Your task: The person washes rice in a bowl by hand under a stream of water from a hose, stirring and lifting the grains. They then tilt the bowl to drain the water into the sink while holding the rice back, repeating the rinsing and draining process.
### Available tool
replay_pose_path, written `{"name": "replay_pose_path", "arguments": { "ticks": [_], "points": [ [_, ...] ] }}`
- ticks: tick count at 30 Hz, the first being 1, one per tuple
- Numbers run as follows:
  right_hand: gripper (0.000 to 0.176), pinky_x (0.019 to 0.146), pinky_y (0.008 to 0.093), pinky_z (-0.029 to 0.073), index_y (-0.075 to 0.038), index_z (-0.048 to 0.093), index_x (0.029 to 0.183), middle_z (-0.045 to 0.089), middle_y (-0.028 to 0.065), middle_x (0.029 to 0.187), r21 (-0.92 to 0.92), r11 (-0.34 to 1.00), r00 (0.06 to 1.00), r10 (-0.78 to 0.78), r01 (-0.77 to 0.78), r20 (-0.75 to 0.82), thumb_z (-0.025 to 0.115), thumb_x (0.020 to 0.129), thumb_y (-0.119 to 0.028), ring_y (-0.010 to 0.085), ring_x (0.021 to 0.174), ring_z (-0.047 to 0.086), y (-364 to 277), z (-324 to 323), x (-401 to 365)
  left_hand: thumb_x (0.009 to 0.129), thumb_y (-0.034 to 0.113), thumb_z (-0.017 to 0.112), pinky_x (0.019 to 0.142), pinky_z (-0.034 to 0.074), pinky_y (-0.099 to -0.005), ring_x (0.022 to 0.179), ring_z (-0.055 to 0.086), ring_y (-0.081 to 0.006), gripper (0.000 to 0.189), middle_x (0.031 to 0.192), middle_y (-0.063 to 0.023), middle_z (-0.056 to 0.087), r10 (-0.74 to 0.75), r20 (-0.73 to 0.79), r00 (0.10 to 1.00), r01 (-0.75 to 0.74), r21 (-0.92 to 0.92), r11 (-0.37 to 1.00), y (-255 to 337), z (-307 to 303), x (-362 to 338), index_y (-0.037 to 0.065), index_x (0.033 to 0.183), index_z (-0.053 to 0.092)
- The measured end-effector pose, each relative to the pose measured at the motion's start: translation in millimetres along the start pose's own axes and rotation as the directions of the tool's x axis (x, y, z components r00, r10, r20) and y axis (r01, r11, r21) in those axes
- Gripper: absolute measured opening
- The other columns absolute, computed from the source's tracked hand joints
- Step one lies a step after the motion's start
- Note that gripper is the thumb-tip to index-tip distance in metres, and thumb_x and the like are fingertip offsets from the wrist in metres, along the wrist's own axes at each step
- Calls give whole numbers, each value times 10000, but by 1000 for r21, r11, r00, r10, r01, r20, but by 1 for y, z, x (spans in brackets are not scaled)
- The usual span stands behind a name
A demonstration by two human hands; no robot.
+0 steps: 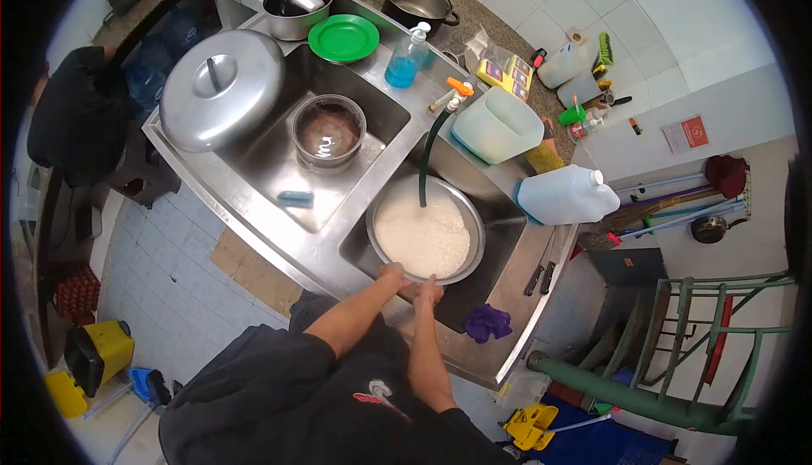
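Observation:
A metal basin (479, 243) stands in the right-hand sink, holding pale grains (423, 237) that look like rice in cloudy water. From the tap with an orange handle (459, 87), a dark green hose (423, 169) hangs down into the basin. My left hand (394, 277) grips the near rim, its fingers closed around the edge. Just to its right, my right hand (429, 292) also holds that rim, thumb on top and the other fingers partly hidden below.
The left sink holds a round clear container (329, 131). A large metal lid (222, 90) overlaps its corner. Around the sinks are a green plate (343, 38), blue soap bottle (408, 59), white jug (567, 195), knives (541, 277) and purple cloth (488, 323). Another person (72, 118) is far left.

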State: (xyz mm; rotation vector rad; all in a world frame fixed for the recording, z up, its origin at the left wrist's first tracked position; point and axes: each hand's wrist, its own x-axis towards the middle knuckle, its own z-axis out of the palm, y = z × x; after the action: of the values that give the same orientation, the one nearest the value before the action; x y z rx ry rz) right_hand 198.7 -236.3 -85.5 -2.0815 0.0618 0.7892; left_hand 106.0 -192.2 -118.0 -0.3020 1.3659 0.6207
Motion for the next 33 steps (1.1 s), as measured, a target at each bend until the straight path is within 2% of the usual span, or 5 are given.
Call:
{"name": "replay_pose_path", "arguments": {
  "ticks": [12,27,29,31,33],
  "points": [
    [355,408,312,426,51,592,1033,656,145,767,-206,966,987,-162,158,-2,590,902,-279,208,536,617,28,5,35,877,42,502,602,616,-442,831,665,-374,315,1117,-298,568,0,-112,994,-1,-12,1000,10,1,-46,-124,1145,505],
    [381,490,358,547,70,533,1067,645,162,878,64,996,997,-65,67,-42,595,925,-278,251,594,633,57,7,58,914,146,504,637,597,-431,886,663,-353,283,1029,-216,628,-30,-240,970,21,-40,999,27,6,-94,-67,1095,553],
    [405,515,412,585,100,520,1041,640,191,889,2,1000,999,4,-4,37,579,939,-287,297,610,642,79,0,92,874,172,564,699,573,-381,803,681,-262,200,922,-144,670,368,262,892,-449,599,663,-15,-24,-34,12,985,612],
    [387,528,434,588,103,545,943,646,226,883,264,960,992,61,-89,112,564,945,-283,323,616,644,23,-4,26,764,318,712,728,559,-393,858,686,-271,357,905,-174,680,551,139,823,-510,608,608,-71,-21,87,20,958,677],
    [527,655,439,579,185,544,964,642,277,976,142,983,992,105,-115,77,549,944,-342,345,798,658,-3,-3,0,791,300,696,676,570,-399,837,687,-286,341,952,-203,677,104,-281,954,-18,295,955,-31,13,35,2,955,678]
  ]
}}
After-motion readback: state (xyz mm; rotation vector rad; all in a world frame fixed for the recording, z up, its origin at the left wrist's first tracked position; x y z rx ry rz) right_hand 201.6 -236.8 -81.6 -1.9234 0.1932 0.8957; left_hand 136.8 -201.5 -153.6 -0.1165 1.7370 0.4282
